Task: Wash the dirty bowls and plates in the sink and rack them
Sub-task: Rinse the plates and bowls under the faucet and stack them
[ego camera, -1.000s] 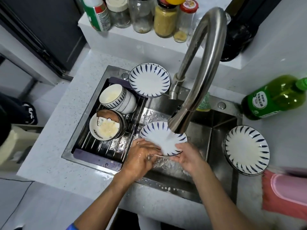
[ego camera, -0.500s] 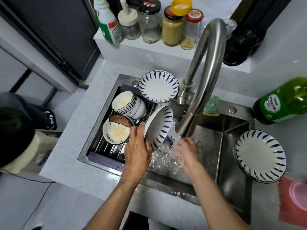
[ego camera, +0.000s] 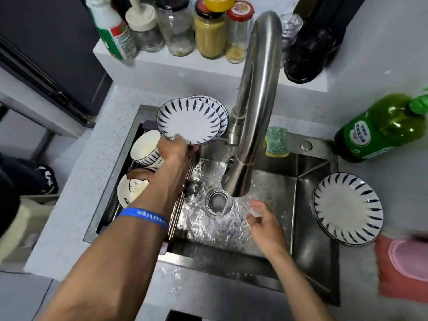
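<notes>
My left hand [ego camera: 173,151] grips the near rim of a white plate with blue dashes [ego camera: 188,119], holding it at the back of the rack [ego camera: 179,209] in front of a second matching plate [ego camera: 221,113]. Two bowls lie in the rack, one striped [ego camera: 144,148] and one with a brown pattern [ego camera: 132,186], partly hidden by my forearm. My right hand [ego camera: 264,224] hangs open and empty in the running water below the tap spout [ego camera: 238,181], over the steel sink [ego camera: 273,188]. Another stack of the same plates [ego camera: 347,208] sits on the counter at the right.
The tall curved faucet [ego camera: 257,93] rises over the basin's middle. A green bottle [ego camera: 384,128] lies on the right counter and a sponge [ego camera: 276,141] sits behind the sink. Jars and bottles [ego camera: 209,31] line the back ledge. A pink cloth [ego camera: 405,267] lies at the right edge.
My left hand has lifted the rinsed plate out from under the tap and carried it back and left to the rack. My right hand let go and stays under the water.
</notes>
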### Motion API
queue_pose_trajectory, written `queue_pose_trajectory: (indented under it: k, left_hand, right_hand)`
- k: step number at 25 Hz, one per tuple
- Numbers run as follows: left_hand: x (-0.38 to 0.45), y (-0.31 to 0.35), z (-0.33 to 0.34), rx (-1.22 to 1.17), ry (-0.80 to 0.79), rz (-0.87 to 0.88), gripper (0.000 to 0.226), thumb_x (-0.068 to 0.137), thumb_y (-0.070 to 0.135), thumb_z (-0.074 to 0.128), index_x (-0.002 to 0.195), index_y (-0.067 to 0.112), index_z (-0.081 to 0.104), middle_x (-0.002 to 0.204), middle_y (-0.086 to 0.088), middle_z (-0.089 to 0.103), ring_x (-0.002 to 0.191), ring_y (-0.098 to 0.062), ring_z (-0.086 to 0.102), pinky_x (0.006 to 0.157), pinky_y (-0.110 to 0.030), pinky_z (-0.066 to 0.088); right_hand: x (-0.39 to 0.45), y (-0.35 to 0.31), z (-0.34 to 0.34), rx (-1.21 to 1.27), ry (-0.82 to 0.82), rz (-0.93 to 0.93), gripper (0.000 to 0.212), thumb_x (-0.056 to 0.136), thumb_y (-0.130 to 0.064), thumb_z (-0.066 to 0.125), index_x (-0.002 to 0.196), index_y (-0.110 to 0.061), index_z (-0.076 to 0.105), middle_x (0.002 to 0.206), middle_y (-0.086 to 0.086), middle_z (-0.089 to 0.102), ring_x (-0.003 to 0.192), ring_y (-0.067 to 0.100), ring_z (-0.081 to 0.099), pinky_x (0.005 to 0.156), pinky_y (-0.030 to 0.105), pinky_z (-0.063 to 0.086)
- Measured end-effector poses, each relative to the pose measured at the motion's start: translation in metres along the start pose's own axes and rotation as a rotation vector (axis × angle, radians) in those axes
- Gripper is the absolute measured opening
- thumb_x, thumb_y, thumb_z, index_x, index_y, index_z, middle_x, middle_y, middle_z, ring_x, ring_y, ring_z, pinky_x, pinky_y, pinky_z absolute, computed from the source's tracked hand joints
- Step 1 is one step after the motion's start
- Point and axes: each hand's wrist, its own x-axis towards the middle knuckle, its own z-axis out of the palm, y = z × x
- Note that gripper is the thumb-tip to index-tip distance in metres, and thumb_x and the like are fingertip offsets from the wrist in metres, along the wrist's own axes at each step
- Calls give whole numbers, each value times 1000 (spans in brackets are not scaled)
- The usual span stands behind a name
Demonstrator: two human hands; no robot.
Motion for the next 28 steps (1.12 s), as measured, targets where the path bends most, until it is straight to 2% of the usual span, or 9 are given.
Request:
queue_pose_trajectory:
  k: [3,6,8,11,13,16,19,24,28]
  left_hand:
    - [12,-5,25,95,-42,-33,6,95,-3,53,95,2,54,71,-4,62,56,-14,63,75,-38,61]
    - [19,-22,37,228,-234,-52,24,99,17,52,112,-3,58,68,-4,66,49,-14,62,51,-30,56]
    - [30,-26,35,167,-309,-77,26,98,31,50,97,6,54,57,-4,62,53,-20,61,56,-33,53]
    - [19,-28,23,158,-247,-31,19,88,36,49,83,17,49,70,-7,57,73,-28,59,68,-43,50]
    - [-17,-43,6,174,-225,-6,16,94,26,49,80,18,50,72,-4,52,64,-19,53,60,-33,45]
    - [-63,-89,-25,306,-343,-28,17,94,15,44,82,15,57,69,-1,60,58,-16,56,53,-27,45]
    - [-84,-122,-30,369,-383,-81,23,95,4,41,102,10,62,76,-4,63,51,-10,59,43,-16,42]
    - [-104,-132,-25,350,-480,-141,18,96,9,51,108,14,65,83,-3,66,63,-16,59,47,-17,46]
    - [-103,-128,-32,318,-438,-140,21,97,4,45,106,11,62,84,-7,65,62,-18,59,47,-18,49]
  right_hand:
    - [-7,18,-15,76,77,10,25,97,-26,58,121,-30,59,119,-16,62,97,7,63,88,29,51]
    - [-19,35,-41,499,314,244,18,99,-35,54,105,-21,64,100,2,71,85,22,69,68,31,56]
    - [-16,46,-62,798,482,475,31,98,-44,51,98,-15,63,86,8,71,73,27,68,62,36,55]
    - [-4,70,-91,1009,611,681,36,97,-42,54,78,-12,58,68,8,61,42,13,55,37,22,40]
    - [3,79,-97,949,678,730,31,94,-29,57,70,-10,59,58,6,59,34,11,46,34,18,31]
    - [1,75,-105,843,807,736,28,87,-16,61,61,-8,60,39,-1,53,30,10,43,36,20,33]
    - [-7,76,-121,771,912,659,31,84,-13,61,54,-12,56,46,2,55,38,15,49,47,29,42]
    - [-7,93,-120,769,924,625,26,75,-19,56,52,-9,60,48,11,61,36,20,52,46,28,40]
    - [-14,91,-125,814,941,523,16,80,-12,52,74,-7,66,60,12,64,34,12,57,37,22,44]
